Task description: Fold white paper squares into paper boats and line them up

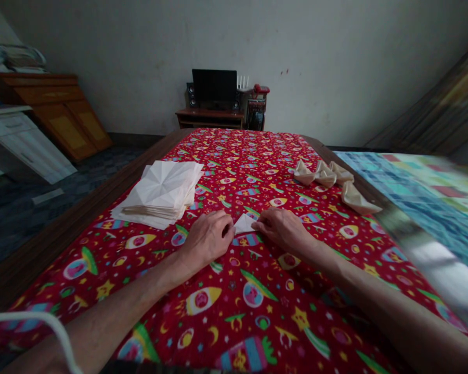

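A small folded white paper lies on the red patterned cloth in the middle of the table. My left hand pinches its left edge with curled fingers. My right hand grips its right edge, fingers closed on the paper. Both forearms rest on the cloth.
A stack of creased white paper sheets sits to the left. Several folded beige paper shapes lie at the right rear. The table's wooden edge runs along the left. A desk with a monitor stands by the far wall.
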The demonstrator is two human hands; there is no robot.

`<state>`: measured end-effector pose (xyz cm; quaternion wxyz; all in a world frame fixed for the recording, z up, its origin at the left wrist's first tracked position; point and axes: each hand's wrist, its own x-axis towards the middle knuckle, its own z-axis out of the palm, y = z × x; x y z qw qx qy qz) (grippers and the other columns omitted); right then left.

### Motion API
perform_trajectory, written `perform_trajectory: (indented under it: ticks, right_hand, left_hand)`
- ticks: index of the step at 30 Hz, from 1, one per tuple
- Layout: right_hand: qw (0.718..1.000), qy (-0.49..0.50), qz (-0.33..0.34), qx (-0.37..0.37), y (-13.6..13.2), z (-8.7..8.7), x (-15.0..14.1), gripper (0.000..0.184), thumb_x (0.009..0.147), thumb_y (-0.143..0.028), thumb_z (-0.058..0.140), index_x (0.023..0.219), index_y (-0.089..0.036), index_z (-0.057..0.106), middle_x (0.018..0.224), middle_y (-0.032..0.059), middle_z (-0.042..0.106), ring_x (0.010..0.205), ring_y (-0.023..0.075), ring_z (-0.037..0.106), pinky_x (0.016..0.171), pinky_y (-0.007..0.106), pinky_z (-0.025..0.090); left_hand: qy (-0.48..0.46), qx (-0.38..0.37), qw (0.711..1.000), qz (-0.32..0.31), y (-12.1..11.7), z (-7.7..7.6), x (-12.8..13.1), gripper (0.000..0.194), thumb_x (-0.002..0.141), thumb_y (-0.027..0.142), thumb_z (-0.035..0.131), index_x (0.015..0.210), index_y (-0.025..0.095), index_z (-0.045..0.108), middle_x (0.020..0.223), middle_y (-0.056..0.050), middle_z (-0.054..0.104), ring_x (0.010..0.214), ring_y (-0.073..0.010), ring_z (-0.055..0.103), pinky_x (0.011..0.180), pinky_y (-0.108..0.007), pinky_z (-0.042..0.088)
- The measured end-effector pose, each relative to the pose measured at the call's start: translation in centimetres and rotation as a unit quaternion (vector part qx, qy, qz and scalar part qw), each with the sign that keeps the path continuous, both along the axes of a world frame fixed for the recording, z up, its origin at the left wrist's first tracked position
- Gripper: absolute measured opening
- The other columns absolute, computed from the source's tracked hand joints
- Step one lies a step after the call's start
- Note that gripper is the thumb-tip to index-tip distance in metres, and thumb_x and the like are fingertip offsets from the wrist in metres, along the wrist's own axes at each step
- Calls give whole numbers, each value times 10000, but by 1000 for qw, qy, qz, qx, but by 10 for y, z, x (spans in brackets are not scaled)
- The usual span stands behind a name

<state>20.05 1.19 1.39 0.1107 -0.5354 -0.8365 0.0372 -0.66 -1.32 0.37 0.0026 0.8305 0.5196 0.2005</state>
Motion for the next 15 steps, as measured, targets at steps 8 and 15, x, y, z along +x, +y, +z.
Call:
perform_trajectory:
  ticks: [8, 15]
  right_hand:
    - [1000, -8, 25, 5, 1, -2, 3, 258, 888, -397, 495, 822, -194, 640, 767, 33, 644, 652, 132, 548, 553, 234, 286]
    - [1000, -20, -5, 7, -2, 1, 0, 264, 884, -429, 500, 841, -201, 625, 775, 36, 651, 659, 145, 559, 531, 234, 285]
  left_hand:
    - [16, 58, 986, -157, -3, -2, 1, 574, 803, 16, 402, 1341, 215, 410, 1418, -22, 428, 1353, -231, 277, 1090, -450, 270]
    - [81, 0, 980, -183, -9, -2, -2, 601, 808, 25, 347, 1386, 190, 362, 1447, -25, 394, 1374, -216, 266, 1100, -488, 240]
